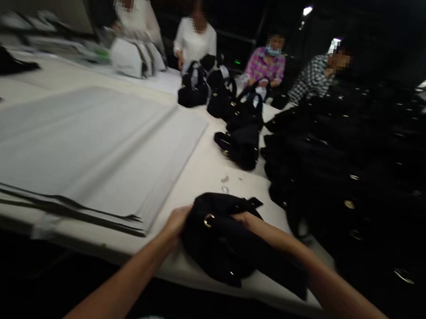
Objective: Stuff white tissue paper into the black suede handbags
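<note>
A black fabric bag with a gold-coloured ring and a wide strap lies at the near edge of the white table. My left hand grips its left side, the fingertips hidden behind the cloth. From the right, my right hand reaches over the bag's top and is closed on the fabric there; its fingers are partly covered. The wide strap hangs toward my right forearm.
A stack of large pale sheets covers the table's left part. Finished-looking black bags stand farther back, and a big pile of black bags fills the right. Several people work along the far side. Small loose bits lie nearby.
</note>
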A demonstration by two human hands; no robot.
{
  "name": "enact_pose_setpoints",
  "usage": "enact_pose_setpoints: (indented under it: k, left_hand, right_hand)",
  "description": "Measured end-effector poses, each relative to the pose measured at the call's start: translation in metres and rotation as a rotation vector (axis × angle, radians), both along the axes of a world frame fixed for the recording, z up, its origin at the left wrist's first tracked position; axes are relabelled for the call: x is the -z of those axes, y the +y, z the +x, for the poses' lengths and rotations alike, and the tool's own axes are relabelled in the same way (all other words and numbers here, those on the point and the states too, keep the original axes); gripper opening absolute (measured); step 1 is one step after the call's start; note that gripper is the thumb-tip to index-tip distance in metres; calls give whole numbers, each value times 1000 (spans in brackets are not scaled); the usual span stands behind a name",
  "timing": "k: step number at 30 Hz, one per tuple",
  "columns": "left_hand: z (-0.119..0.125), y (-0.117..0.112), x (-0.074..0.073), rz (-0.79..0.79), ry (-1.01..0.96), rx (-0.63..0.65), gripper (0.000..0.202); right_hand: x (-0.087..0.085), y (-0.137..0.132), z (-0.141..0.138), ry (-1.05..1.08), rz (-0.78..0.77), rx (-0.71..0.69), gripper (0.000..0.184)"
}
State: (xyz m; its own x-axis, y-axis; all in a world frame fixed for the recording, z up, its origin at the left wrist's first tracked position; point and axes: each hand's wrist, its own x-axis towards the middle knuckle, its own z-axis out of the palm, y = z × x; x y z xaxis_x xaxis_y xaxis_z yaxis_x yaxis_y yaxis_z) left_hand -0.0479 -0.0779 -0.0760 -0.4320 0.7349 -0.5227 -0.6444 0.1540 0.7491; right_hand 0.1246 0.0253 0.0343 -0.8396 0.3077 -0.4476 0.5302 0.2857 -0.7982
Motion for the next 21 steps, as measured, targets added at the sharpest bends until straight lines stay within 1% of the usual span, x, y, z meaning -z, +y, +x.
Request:
enact_pose_setpoints:
  k: [1, 3, 5, 6, 7, 8, 9, 11, 12, 13, 15, 17, 19, 20, 21]
  left_hand:
    - [-4, 2, 5, 0, -1, 22, 25]
    - [-9, 4, 13, -5, 7, 50, 29]
    - [-9, 4, 14, -11, 29, 56, 32]
    - [-9, 4, 13, -12, 41, 54, 33]
    - [-8, 4, 11, -14, 53, 51, 33]
    - [-7, 4, 9, -15, 61, 47, 33]
    - [-6, 4, 7, -16, 65, 43, 33]
    - [-6, 4, 4, -20, 63, 38, 30]
    - [-6, 4, 3, -21, 58, 37, 28]
    - [-6, 4, 2, -23, 51, 37, 27]
    - [-7, 4, 1, -34, 35, 39, 24]
    - [-8, 5, 0, -55, 18, 38, 21]
    - [-8, 7, 1, -79, 8, 36, 18]
    - [-8, 9, 1, -92, 6, 34, 17]
    - [-7, 11, 2, -106, 6, 33, 16]
  right_hand:
    - [3, -3, 14, -6, 19, 31, 9]
    - [10, -6, 22, 33, 132, 41, 9]
    - [19, -3, 14, 74, 295, 30, 10]
    - [23, 0, 9, 99, 356, 22, 10]
    - [26, 3, 3, 133, 382, 13, 12]
    - [28, 5, -1, 179, 367, 2, 15]
    - [28, 7, -3, 240, 313, -3, 19]
    - [27, 8, -3, 374, 150, 5, 27]
    - [24, 6, -1, 414, 99, 19, 30]
    - [22, 4, 2, 432, 93, 34, 30]
    - [16, -2, 7, 428, 197, 21, 26]
    - [13, -8, 9, 390, 331, -82, 21]
    - [17, -12, 7, 314, 409, -177, 21]
    - [22, -13, 4, 262, 437, -187, 21]
    - [29, -13, 1, 212, 461, -163, 21]
